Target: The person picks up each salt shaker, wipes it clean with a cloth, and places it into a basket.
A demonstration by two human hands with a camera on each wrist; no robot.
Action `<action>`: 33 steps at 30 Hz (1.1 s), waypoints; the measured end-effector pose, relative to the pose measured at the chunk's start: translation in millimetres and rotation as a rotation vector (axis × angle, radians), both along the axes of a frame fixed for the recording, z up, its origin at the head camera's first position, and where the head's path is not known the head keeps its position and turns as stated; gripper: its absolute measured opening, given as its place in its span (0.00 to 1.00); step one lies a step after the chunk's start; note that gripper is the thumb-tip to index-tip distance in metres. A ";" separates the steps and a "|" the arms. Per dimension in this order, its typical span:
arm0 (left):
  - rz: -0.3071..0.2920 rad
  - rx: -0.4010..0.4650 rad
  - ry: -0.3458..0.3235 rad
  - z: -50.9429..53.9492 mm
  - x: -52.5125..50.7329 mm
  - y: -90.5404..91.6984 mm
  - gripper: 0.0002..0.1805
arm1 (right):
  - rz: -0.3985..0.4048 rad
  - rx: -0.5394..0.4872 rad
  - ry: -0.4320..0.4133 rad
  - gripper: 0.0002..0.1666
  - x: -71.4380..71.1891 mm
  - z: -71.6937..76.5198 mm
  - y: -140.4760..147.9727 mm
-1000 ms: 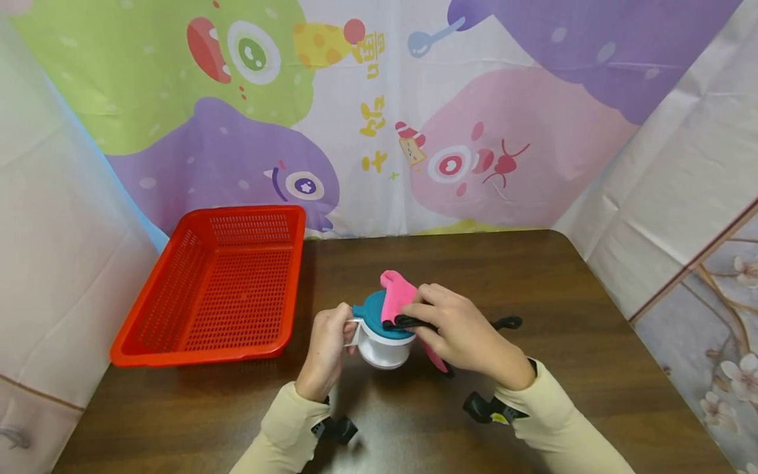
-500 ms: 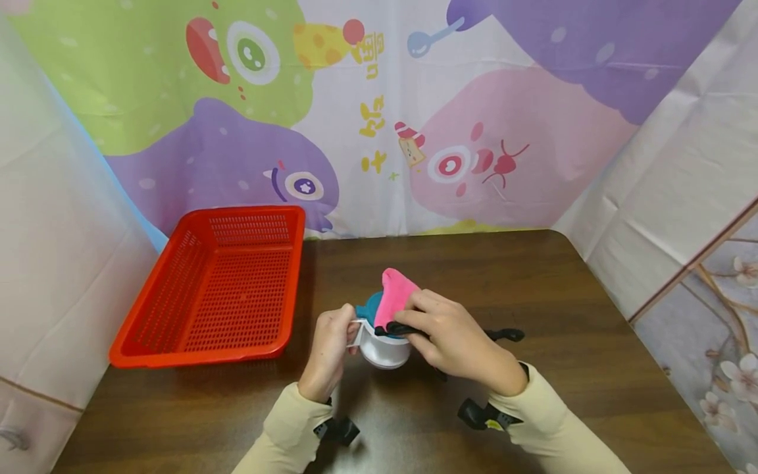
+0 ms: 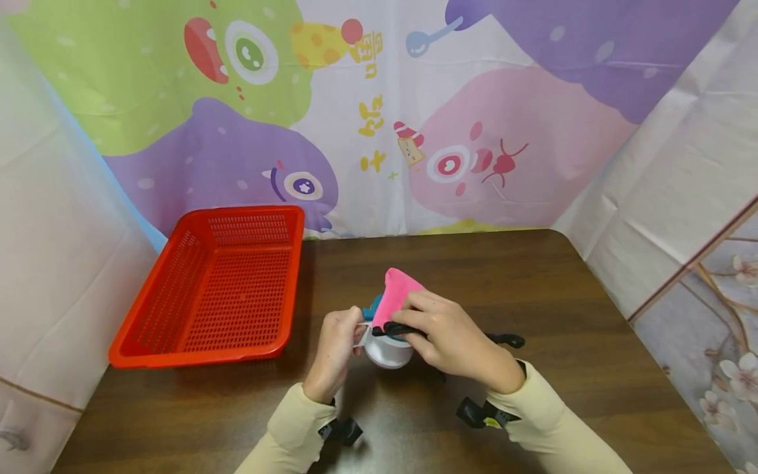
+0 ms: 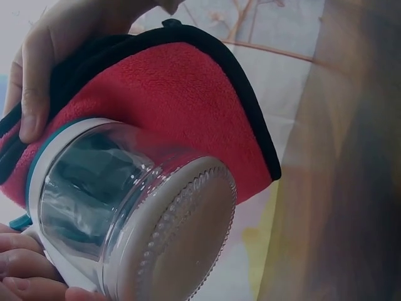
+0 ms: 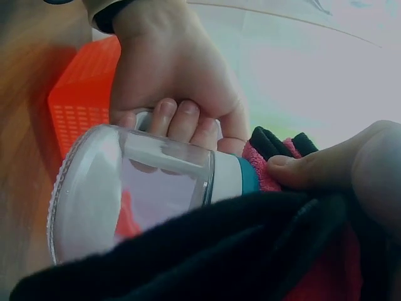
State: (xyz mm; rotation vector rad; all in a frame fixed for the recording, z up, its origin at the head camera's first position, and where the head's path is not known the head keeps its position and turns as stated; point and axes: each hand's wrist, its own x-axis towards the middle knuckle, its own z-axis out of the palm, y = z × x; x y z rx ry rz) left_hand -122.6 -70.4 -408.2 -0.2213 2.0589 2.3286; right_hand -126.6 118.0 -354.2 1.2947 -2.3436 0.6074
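My left hand (image 3: pixel 333 352) grips the white handle of a clear jar (image 3: pixel 387 353) with a blue-green lid (image 3: pixel 372 311), holding it above the table. In the right wrist view, the fingers (image 5: pixel 183 119) curl through that handle. A pink cloth (image 3: pixel 398 293) with black edging lies against the lid, pinched by my right hand (image 3: pixel 453 336). Seen in the left wrist view, the cloth (image 4: pixel 182 100) spreads behind the tilted jar (image 4: pixel 125 207), whose ribbed base faces the camera. The cloth hides much of the lid from above.
A red perforated basket (image 3: pixel 237 296) stands at the left of the brown table (image 3: pixel 568 368). Behind the table hangs a printed curtain (image 3: pixel 379 197) with cartoon figures. A black strap end (image 3: pixel 506 340) sticks out beyond my right hand.
The cloth has shifted left and toward me across the lid, with my right hand. My left hand and the jar have moved slightly right. Less of the lid shows.
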 end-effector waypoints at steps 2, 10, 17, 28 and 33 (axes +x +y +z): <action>-0.008 -0.015 0.007 -0.3 0.4 0.9 0.19 | 0.000 0.002 -0.009 0.15 -0.5 0.2 -0.1; -0.044 -0.035 0.014 0.2 3.5 4.5 0.19 | -0.027 0.018 -0.053 0.12 -5.3 2.9 0.0; -0.056 -0.061 0.018 1.6 5.6 6.7 0.18 | -0.093 0.054 -0.101 0.11 -8.7 4.4 -0.8; -0.072 -0.092 0.028 -1.6 6.7 6.4 0.18 | -0.144 0.065 -0.123 0.13 -14.3 3.5 1.1; -0.072 -0.092 0.035 -1.3 7.0 6.1 0.18 | -0.152 0.067 -0.130 0.13 -15.6 4.0 2.3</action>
